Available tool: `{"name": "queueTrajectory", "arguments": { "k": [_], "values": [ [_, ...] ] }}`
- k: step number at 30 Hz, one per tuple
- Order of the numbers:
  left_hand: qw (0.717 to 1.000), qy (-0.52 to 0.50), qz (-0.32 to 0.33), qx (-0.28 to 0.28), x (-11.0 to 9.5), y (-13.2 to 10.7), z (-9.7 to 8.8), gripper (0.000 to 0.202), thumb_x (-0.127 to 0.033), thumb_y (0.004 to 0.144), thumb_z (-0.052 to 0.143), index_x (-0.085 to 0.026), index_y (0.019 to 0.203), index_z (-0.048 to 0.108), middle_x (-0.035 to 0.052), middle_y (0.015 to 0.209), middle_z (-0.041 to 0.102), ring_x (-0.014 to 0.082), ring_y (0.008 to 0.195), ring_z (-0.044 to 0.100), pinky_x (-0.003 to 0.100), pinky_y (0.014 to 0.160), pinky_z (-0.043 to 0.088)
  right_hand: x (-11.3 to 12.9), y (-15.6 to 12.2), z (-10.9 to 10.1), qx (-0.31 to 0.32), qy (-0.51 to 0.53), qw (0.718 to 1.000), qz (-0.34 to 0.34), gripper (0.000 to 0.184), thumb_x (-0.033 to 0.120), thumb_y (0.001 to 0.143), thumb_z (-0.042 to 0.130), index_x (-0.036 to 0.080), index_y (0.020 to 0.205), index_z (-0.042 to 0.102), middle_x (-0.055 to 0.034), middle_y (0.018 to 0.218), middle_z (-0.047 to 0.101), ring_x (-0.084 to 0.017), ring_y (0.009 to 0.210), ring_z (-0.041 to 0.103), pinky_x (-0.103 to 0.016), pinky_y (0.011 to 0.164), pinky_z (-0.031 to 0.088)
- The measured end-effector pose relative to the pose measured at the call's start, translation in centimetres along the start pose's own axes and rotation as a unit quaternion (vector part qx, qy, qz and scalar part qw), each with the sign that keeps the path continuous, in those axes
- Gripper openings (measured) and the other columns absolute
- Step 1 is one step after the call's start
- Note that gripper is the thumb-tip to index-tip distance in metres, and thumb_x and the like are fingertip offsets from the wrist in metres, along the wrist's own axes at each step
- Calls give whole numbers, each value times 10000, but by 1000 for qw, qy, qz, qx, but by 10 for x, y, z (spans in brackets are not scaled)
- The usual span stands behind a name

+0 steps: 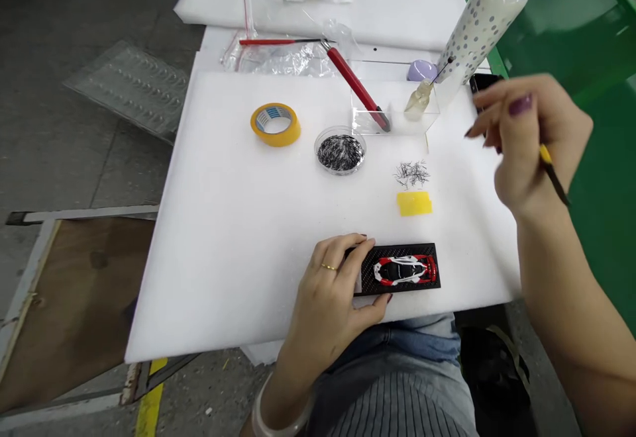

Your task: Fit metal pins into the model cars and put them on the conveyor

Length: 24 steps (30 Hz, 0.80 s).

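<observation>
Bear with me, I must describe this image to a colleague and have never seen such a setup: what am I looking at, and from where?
There is no machine here, just a person's two bare hands. The single picture comes from a camera worn on their head, looking forward and down. The left hand grips one end of a black base with a red-and-white model car on it. The right hand is raised, holding a slender yellow-and-dark tool. On the white surface beyond the car lie a yellow strip, loose black strands, a round clear dish of black bits and a tape roll. Farther back are a red-handled tool and a small bottle.
</observation>
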State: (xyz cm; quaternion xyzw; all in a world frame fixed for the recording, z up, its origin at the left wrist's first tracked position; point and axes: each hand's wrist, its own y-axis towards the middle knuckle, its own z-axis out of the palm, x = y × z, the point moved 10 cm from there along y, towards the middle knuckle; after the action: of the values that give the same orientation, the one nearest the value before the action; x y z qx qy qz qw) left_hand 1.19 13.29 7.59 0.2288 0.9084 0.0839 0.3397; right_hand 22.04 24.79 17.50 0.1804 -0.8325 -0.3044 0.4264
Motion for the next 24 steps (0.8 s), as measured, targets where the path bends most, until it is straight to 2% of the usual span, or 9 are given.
{"name": "queueTrajectory", "arguments": {
  "k": [3, 6, 8, 10, 11, 13, 16, 20, 24],
  "values": [
    [1000, 3, 0, -5, -1, 0, 0, 516, -226, 827, 715, -131, 1312, 566, 132, 1233, 642, 294, 1117, 579, 469, 986, 563, 2, -46, -8, 6, 108, 991, 76, 444, 609, 1021, 507, 289, 956, 807, -24, 642, 670, -195, 557, 574, -352, 495, 394],
    [1000, 3, -3, -8, 0, -1, -1, 500, -232, 836, 713, -128, 1307, 578, 128, 1231, 641, 291, 1123, 573, 461, 988, 559, -3, -93, -12, 7, 127, 978, 165, 443, 603, 1026, 494, 290, 1001, 807, -28, 672, 683, -212, 607, 613, -358, 521, 450],
    [1000, 4, 0, -8, 0, -1, -1, 492, -237, 842, 727, -119, 1300, 590, 128, 1224, 643, 287, 1121, 571, 453, 988, 556, -3, -119, -12, 21, 111, 973, 200, 326, 489, 1036, 535, 290, 1029, 794, -30, 736, 712, -219, 665, 651, -364, 562, 492],
    [1000, 5, 8, -11, -1, -1, -2, 487, -253, 851, 744, -111, 1295, 602, 129, 1216, 646, 283, 1112, 573, 445, 982, 557, 3, -137, -9, 52, 91, 973, 204, 170, 333, 1001, 616, 292, 1052, 773, -35, 854, 747, -231, 777, 699, -371, 639, 541],
    [1000, 6, 13, -12, -1, -1, -2, 490, -270, 859, 748, -105, 1297, 606, 133, 1214, 646, 283, 1108, 574, 445, 977, 560, 7, -143, -6, 69, 87, 974, 195, 152, 256, 965, 656, 293, 1071, 758, -40, 925, 756, -239, 845, 713, -378, 692, 562],
    [1000, 10, 21, -15, -2, -1, -2, 507, -320, 881, 746, -96, 1314, 606, 143, 1217, 645, 287, 1103, 574, 449, 966, 567, 17, -149, -1, 93, 100, 976, 169, 276, 140, 892, 701, 291, 1121, 727, -52, 1046, 752, -256, 957, 712, -401, 797, 581],
    [999, 11, 25, -24, -1, -1, -1, 535, -422, 917, 725, -114, 1338, 607, 141, 1213, 655, 286, 1092, 583, 456, 958, 575, 25, -149, -1, 89, 125, 978, 144, 391, 68, 853, 680, 297, 1169, 688, -64, 1124, 739, -278, 1035, 686, -452, 879, 573],
    [998, -21, 10, -54, 2, 0, -4, 534, -549, 953, 643, -183, 1342, 625, 109, 1167, 693, 268, 1065, 610, 444, 937, 582, 33, -143, 7, 104, 156, 975, 122, 412, 61, 842, 644, 307, 1172, 662, -68, 1160, 738, -306, 1089, 655, -523, 918, 567],
    [997, -39, -4, -61, 4, 0, -5, 514, -564, 963, 611, -167, 1286, 659, 105, 1141, 708, 255, 1063, 612, 419, 937, 577, 39, -137, 17, 93, 171, 975, 103, 384, 42, 855, 620, 304, 1131, 666, -67, 1112, 742, -290, 1034, 679, -518, 885, 590]
  ]
}}
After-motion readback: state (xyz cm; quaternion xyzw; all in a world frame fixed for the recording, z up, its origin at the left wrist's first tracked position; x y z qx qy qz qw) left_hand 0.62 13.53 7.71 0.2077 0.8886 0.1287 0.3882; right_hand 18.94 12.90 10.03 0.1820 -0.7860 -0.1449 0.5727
